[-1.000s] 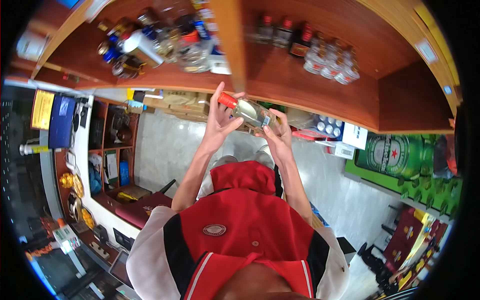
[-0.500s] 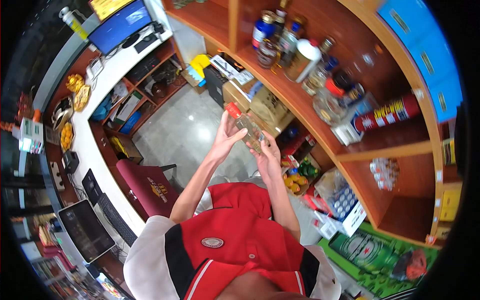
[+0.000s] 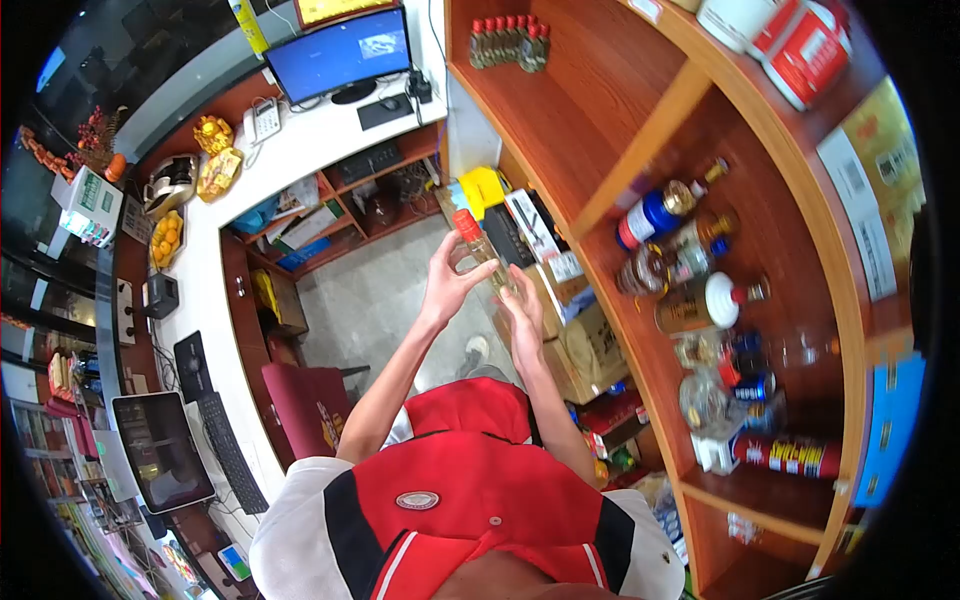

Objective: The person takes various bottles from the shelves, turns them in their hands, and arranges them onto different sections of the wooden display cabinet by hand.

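Note:
In front of my chest, a small clear glass bottle (image 3: pixel 486 258) with a red cap is tilted, its cap pointing away from me and a little left. My left hand (image 3: pixel 448 285) grips its side just below the cap, thumb across the glass. Around the lower end, the fingers of my right hand (image 3: pixel 524 308) are wrapped, partly hiding the base. Similar small red-capped bottles (image 3: pixel 508 45) stand in a group in the far shelf compartment.
A wooden shelf unit (image 3: pixel 640 150) curves along the right, holding assorted bottles and a red can (image 3: pixel 785 457). To the left runs a white counter (image 3: pixel 205 300) with a monitor (image 3: pixel 340 55), keyboard (image 3: pixel 232 452) and tablet-like screen (image 3: pixel 163 452). A maroon chair (image 3: pixel 305 405) stands beside it. Cardboard boxes (image 3: pixel 590 350) sit under the shelves.
My view has shifted, bringing the far compartment with the red-capped bottles into sight. Both hands keep hold of the bottle, which is now slightly more upright in view.

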Demonstrator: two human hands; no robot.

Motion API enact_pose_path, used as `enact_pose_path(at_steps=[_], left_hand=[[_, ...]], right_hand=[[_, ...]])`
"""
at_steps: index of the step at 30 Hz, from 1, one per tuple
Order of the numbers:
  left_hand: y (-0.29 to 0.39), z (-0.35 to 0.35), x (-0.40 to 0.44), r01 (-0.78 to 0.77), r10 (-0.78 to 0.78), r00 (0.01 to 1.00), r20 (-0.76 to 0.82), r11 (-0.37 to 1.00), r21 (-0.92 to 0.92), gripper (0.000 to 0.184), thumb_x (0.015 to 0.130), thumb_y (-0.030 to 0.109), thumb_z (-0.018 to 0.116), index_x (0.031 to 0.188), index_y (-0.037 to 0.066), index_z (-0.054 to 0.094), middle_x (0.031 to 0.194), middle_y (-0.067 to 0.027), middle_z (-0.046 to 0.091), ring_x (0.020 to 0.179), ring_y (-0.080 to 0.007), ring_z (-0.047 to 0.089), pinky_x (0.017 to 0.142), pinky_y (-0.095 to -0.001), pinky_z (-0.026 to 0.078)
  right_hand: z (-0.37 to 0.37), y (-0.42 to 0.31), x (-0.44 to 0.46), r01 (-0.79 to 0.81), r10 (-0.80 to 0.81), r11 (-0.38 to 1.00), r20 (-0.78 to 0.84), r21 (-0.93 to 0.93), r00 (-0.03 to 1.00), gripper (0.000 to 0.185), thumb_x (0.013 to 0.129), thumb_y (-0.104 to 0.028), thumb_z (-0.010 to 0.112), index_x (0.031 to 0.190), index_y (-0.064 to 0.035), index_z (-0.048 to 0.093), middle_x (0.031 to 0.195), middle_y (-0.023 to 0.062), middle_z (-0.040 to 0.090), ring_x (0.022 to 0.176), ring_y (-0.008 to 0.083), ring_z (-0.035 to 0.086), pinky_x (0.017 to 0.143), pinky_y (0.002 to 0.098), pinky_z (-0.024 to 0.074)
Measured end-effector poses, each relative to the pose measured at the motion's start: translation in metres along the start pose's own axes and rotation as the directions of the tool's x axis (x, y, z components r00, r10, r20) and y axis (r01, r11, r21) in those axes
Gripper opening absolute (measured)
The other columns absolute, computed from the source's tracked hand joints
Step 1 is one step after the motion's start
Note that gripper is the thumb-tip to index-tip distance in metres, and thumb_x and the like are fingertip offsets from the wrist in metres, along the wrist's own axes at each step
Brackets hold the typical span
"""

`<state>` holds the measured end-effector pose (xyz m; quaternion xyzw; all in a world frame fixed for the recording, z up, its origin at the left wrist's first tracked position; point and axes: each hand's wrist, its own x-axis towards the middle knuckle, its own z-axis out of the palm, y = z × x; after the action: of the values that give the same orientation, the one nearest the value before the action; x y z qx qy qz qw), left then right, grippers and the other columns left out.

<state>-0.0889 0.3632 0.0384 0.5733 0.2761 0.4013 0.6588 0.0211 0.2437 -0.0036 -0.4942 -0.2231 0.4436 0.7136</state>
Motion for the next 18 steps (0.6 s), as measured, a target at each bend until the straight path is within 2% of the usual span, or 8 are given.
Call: enact_pose_path(at_steps=[1, 2, 3, 5, 6, 10, 15, 18], left_hand=[[0.001, -0.002, 0.021, -0.006, 0.006, 1.0, -0.008, 1.0, 0.016, 0.072, 0.087, 0.007, 0.085, 0.149, 0.003, 0.049, 0.146, -0.0107, 0.057, 0.131, -0.0248, 0.059, 0.103, -0.0404, 0.057], [0.001, -0.003, 0.043, -0.017, 0.018, 1.0, -0.024, 0.998, 0.054, 0.071, 0.086, 0.006, 0.086, 0.147, 0.002, 0.05, 0.143, -0.0101, 0.058, 0.128, -0.0237, 0.06, 0.1, -0.0396, 0.058], [-0.001, -0.003, 0.065, -0.029, 0.033, 0.999, -0.039, 0.996, 0.088, 0.069, 0.086, 0.005, 0.086, 0.146, 0.002, 0.051, 0.141, -0.0094, 0.059, 0.125, -0.0225, 0.061, 0.097, -0.0388, 0.06], [-0.006, -0.002, 0.108, -0.038, 0.044, 0.997, -0.056, 0.994, 0.098, 0.067, 0.085, 0.006, 0.086, 0.143, 0.003, 0.053, 0.135, -0.0089, 0.062, 0.122, -0.0197, 0.062, 0.095, -0.037, 0.061], [-0.007, 0.0, 0.127, -0.053, 0.066, 0.995, -0.071, 0.983, 0.177, 0.066, 0.085, 0.006, 0.086, 0.142, 0.003, 0.053, 0.134, -0.0087, 0.062, 0.122, -0.0192, 0.062, 0.095, -0.0374, 0.061], [-0.016, 0.011, 0.206, -0.135, 0.178, 0.98, -0.087, 0.92, 0.369, 0.062, 0.082, 0.008, 0.087, 0.136, 0.003, 0.057, 0.131, -0.0098, 0.064, 0.122, -0.0223, 0.065, 0.095, -0.0393, 0.061], [-0.041, 0.013, 0.307, -0.267, 0.311, 0.95, -0.012, 0.835, 0.481, 0.062, 0.079, 0.011, 0.089, 0.133, 0.003, 0.059, 0.126, -0.0121, 0.064, 0.115, -0.0262, 0.068, 0.095, -0.0408, 0.06], [-0.058, 0.009, 0.37, -0.358, 0.411, 0.911, 0.024, 0.761, 0.541, 0.063, 0.078, 0.013, 0.089, 0.133, 0.004, 0.059, 0.126, -0.0138, 0.064, 0.109, -0.0315, 0.068, 0.093, -0.0411, 0.057]], right_hand=[[0.003, 0.005, 0.023, 0.122, -0.123, 0.977, 0.007, -0.176, 0.992, 0.068, 0.099, -0.021, 0.073, 0.154, 0.0004, 0.04, 0.152, 0.0134, 0.048, 0.135, 0.0254, 0.055, 0.109, 0.0409, 0.049], [0.005, 0.018, 0.05, 0.208, -0.214, 0.962, -0.016, -0.177, 0.977, 0.067, 0.09, -0.016, 0.083, 0.146, 0.0002, 0.049, 0.143, 0.013, 0.056, 0.129, 0.0267, 0.058, 0.108, 0.0397, 0.0472], [0.012, 0.01, 0.069, 0.211, -0.215, 0.963, -0.01, -0.165, 0.976, 0.067, 0.09, -0.016, 0.083, 0.146, 0.0002, 0.049, 0.143, 0.013, 0.056, 0.129, 0.0267, 0.058, 0.108, 0.0397, 0.0472], [0.02, -0.008, 0.11, 0.353, -0.415, 0.669, 0.066, -0.654, 0.908, 0.057, 0.086, -0.014, 0.085, 0.135, -0.0001, 0.058, 0.131, 0.0154, 0.062, 0.122, 0.0313, 0.06, 0.105, 0.0425, 0.0479], [0.026, -0.012, 0.132, 0.348, -0.441, 0.667, 0.027, -0.659, 0.897, 0.051, 0.083, -0.01, 0.085, 0.128, 0.0004, 0.063, 0.122, 0.0191, 0.063, 0.118, 0.0369, 0.06, 0.104, 0.0455, 0.0476], [0.029, -0.021, 0.214, 0.324, -0.543, 0.44, 0.039, -0.838, 0.839, 0.044, 0.089, -0.02, 0.082, 0.124, 0.0012, 0.067, 0.117, 0.0191, 0.062, 0.113, 0.038, 0.059, 0.101, 0.0485, 0.0477], [0.034, -0.029, 0.315, 0.224, -0.535, 0.371, -0.011, -0.901, 0.845, 0.042, 0.083, -0.007, 0.081, 0.121, 0.0026, 0.065, 0.112, 0.0209, 0.066, 0.11, 0.041, 0.062, 0.093, 0.05, 0.0504], [0.039, -0.025, 0.382, 0.182, -0.595, 0.309, -0.041, -0.934, 0.803, 0.03, 0.086, -0.002, 0.073, 0.115, 0.0026, 0.065, 0.101, 0.0228, 0.069, 0.095, 0.0415, 0.069, 0.081, 0.0491, 0.0542]])
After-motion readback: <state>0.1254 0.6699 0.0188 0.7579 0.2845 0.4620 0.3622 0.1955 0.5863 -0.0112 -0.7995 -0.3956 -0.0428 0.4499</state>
